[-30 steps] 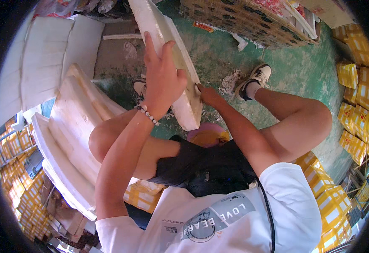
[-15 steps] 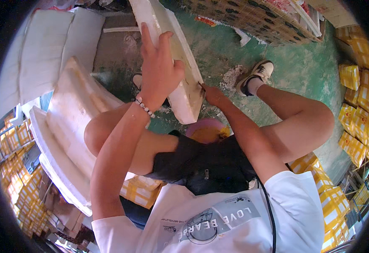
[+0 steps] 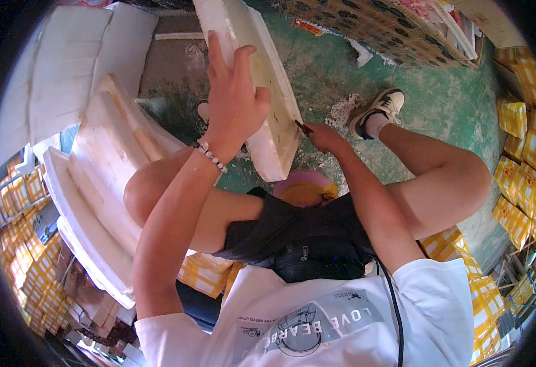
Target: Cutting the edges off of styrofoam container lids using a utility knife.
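A long, thick white foam panel (image 3: 274, 92) stands tilted between my knees, its surface stained and chipped near the lower end. My left hand (image 3: 237, 101) grips its left side, two fingers stretched up along the foam and the thumb bent. At the panel's right edge my right hand (image 3: 326, 138) is closed around a thin dark tool (image 3: 304, 128), whose tip meets the foam. The tool's exact kind is too small to tell. Below the panel, a pink basin (image 3: 301, 183) with something yellowish in it sits partly hidden by my shorts.
Large white foam boxes (image 3: 112, 140) lean at my left knee, with more foam blocks (image 3: 66, 79) behind. A stack of patterned cartons (image 3: 378, 30) stands ahead. Yellow-and-white taped boxes (image 3: 528, 183) are piled on the right. White foam crumbs (image 3: 344, 110) lie on the green floor.
My right hand has shifted slightly right and down with the dark tool, showing more of it at the panel's edge. My left hand keeps its hold; the whole view has shifted a little.
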Demonstrator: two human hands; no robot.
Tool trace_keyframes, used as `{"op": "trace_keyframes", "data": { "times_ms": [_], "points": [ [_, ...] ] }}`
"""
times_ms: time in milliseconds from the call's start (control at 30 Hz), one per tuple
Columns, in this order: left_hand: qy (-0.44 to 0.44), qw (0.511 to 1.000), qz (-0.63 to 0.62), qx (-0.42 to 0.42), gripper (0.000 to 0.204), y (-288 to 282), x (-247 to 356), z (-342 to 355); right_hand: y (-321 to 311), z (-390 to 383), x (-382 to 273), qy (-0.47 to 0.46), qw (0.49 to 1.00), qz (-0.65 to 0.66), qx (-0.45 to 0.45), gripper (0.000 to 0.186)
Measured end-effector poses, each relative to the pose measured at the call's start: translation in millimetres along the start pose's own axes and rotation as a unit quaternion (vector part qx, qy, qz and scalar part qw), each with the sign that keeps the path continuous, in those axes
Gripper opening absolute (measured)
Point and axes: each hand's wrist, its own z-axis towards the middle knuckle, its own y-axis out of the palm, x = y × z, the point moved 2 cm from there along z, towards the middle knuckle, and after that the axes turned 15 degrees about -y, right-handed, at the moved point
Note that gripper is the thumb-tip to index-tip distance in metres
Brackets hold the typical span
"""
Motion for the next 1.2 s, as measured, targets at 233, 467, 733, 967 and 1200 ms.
{"op": "trace_keyframes", "data": {
  "times_ms": [233, 467, 733, 967, 1200],
  "points": [
    [-0.026, 0.999, -0.024, -0.015, 0.065, 0, -5, -2, 18, -17, -10, -0.011, 0.995, 0.006, 0.098, 0.042],
    [0.029, 0.999, -0.006, 0.015, 0.064, 1, 3, 0, 33, -15, 0, 0.001, 0.994, 0.011, 0.106, 0.050],
    [0.002, 1.000, -0.031, -0.004, 0.064, 5, 12, 5, 42, -42, -14, -0.006, 0.981, 0.024, 0.194, 0.049],
    [0.003, 1.000, -0.009, 0.009, 0.061, 10, 14, 4, 78, -38, -17, 0.074, 0.959, 0.074, 0.265, 0.056],
    [-0.062, 0.995, -0.079, 0.013, 0.074, 2, 26, 4, 114, -14, -13, 0.092, 0.952, 0.068, 0.285, 0.060]
  ]
}}
